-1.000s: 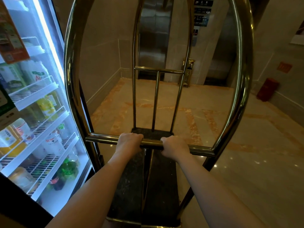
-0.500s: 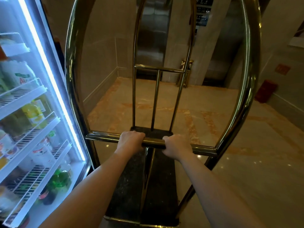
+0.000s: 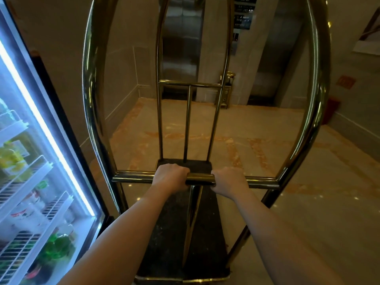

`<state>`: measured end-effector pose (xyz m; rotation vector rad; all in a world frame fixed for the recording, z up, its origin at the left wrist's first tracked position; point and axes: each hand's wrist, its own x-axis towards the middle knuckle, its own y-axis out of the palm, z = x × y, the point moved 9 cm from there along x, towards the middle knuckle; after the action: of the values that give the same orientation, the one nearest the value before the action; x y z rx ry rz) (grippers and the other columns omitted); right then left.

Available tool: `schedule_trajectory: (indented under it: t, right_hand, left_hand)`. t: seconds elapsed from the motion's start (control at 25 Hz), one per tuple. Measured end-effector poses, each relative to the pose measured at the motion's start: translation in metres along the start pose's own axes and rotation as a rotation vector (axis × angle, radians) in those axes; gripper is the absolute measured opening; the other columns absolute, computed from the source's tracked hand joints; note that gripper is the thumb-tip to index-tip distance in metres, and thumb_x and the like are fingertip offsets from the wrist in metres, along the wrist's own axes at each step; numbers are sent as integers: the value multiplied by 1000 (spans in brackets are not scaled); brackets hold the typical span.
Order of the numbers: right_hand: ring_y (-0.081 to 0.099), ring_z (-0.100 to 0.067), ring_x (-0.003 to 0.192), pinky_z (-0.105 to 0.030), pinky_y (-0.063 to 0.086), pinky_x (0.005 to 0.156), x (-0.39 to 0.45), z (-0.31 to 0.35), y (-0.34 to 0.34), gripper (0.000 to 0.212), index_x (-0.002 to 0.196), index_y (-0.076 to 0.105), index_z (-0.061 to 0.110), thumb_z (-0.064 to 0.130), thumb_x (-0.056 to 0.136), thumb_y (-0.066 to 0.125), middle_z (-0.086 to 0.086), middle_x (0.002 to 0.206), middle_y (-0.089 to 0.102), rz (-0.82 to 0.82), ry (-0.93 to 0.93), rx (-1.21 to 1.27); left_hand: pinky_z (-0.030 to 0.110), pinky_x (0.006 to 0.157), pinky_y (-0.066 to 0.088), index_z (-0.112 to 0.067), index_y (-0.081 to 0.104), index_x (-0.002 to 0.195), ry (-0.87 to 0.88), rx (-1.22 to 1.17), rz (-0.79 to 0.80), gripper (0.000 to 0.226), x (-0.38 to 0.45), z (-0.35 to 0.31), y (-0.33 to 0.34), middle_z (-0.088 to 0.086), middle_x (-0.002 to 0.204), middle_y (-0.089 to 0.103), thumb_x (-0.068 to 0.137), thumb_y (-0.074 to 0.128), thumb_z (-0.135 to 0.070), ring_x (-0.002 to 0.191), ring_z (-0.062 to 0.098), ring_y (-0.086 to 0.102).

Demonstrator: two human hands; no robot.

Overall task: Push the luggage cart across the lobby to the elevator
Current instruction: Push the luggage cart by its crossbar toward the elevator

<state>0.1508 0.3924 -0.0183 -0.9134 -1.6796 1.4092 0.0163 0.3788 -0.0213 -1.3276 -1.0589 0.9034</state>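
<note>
A brass luggage cart [image 3: 90, 83] with arched side frames and a dark carpeted deck [image 3: 170, 239] stands right in front of me, with nothing on the deck. My left hand [image 3: 169, 175] and my right hand [image 3: 229, 181] both grip its horizontal push bar [image 3: 200, 178], close together near the middle. Straight ahead, behind the cart's far frame, a steel elevator door [image 3: 181, 38] stands closed. A second elevator opening [image 3: 281, 58] lies to the right of a pillar with a call panel [image 3: 242, 15].
A lit glass-door drinks fridge [image 3: 41, 161] stands close on the left, next to the cart's left frame. A small brass stand [image 3: 227, 89] sits between the elevators. A red object [image 3: 331, 110] rests by the right wall. Polished marble floor [image 3: 267, 140] stretches ahead.
The cart and I have moved forward past the fridge, which has slid back to the left. The elevator doors look nearer. Both hands keep the same grip on the bar.
</note>
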Motion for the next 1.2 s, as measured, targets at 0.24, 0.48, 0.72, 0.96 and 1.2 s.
schedule_trajectory:
  t: [0.24, 0.48, 0.72, 0.96, 1.2]
  right_hand:
    - [61, -17, 72, -30, 44, 62, 45, -30, 7, 15, 87, 58, 24, 38, 86, 63, 6, 73, 56, -19, -31, 36]
    - [58, -17, 68, -33, 51, 65, 95, -50, 18, 18, 87, 57, 23, 40, 86, 63, 5, 72, 55, -41, -49, 25]
    - [60, -19, 70, -34, 51, 64, 145, -64, 24, 24, 90, 59, 19, 42, 86, 64, 3, 72, 55, -81, -42, -14]
    - [57, -17, 66, -33, 49, 62, 208, -80, 35, 24, 92, 60, 20, 43, 85, 65, 4, 69, 50, -71, -37, -8]
    - [56, -16, 67, -34, 52, 68, 275, -97, 43, 21, 92, 59, 20, 41, 86, 63, 5, 72, 53, -52, -63, 25]
  left_hand:
    - [30, 76, 53, -30, 61, 99, -31, -2, 13, 12, 54, 10, 6, -7, 84, 62, 88, 64, -33, 77, 12, 61]
    - [30, 74, 52, -31, 61, 97, -91, 4, 13, 13, 102, 33, 13, -8, 82, 61, 86, 67, -35, 76, 10, 60]
    - [25, 66, 46, -30, 60, 99, -107, 18, 2, 13, 149, 56, 13, -8, 84, 61, 87, 66, -33, 75, 10, 59]
    - [25, 68, 48, -28, 61, 103, -87, 9, 29, 17, 203, 86, 14, -8, 87, 62, 87, 67, -31, 78, 11, 60]
    - [29, 73, 53, -26, 61, 103, -83, 16, 26, 20, 265, 126, 20, -6, 88, 62, 87, 67, -37, 81, 12, 61]
